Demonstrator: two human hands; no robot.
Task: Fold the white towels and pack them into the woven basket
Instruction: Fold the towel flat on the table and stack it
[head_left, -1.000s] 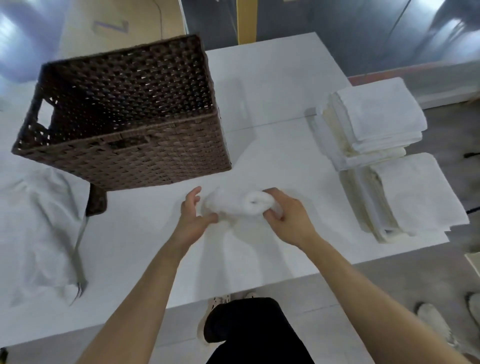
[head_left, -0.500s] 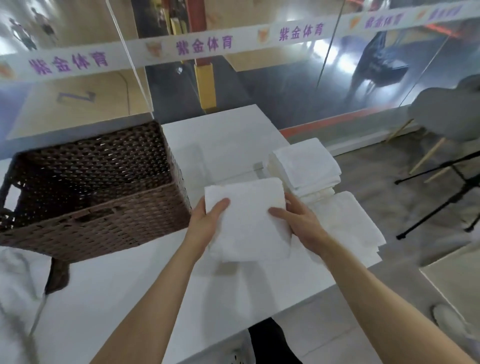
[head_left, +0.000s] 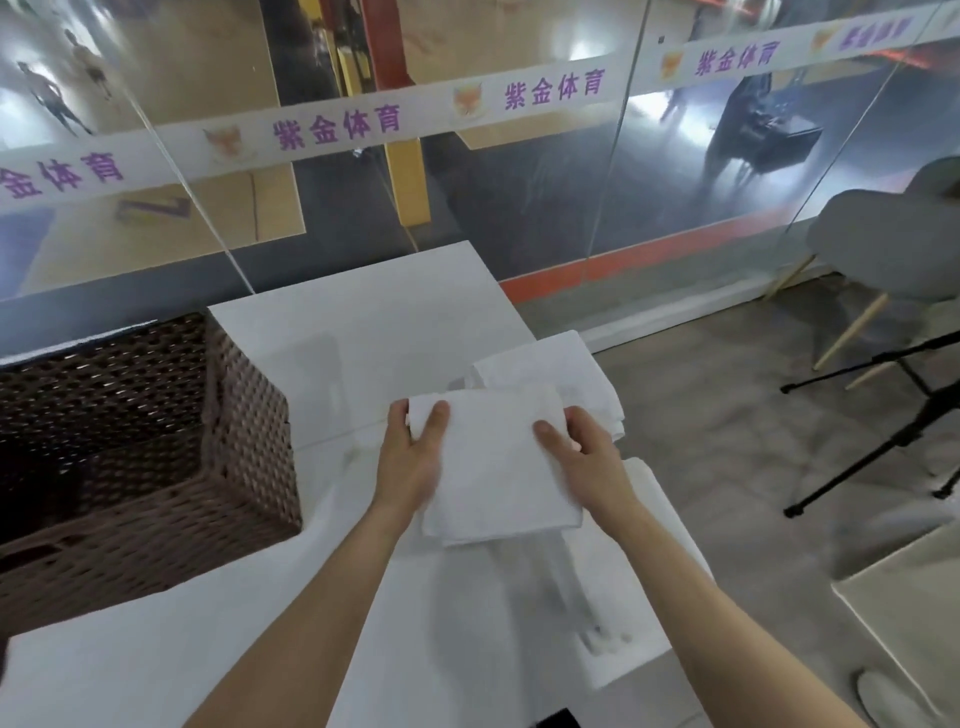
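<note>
We hold one white towel up off the table. It's folded to a rough square, just right of the woven basket, not touching it. Left hand grips the towel's left edge, thumb on the near face, fingers behind. Right hand pinches the right edge the same way. Both hands are grasping, neither is free. The bottom edge shows two layers slightly out of line, so the fold looks uneven to us.

Step in hand, as we judge it: finish the fold, then take the towel left into the basket. To do it well:
- Square up the lower corners before any further fold.
- Keep light tension between the hands so the layers don't slide.
- If another fold is needed, lay the towel flat on the table rather than folding mid-air.
- For packing, carry it level over the basket's right wall, lower it flat, and let go only once it rests.

The basket interior is dark, so we cannot tell what lies inside. A stack of folded towels sits on the table just behind the held one. We keep clear of it so it doesn't topple.
</note>
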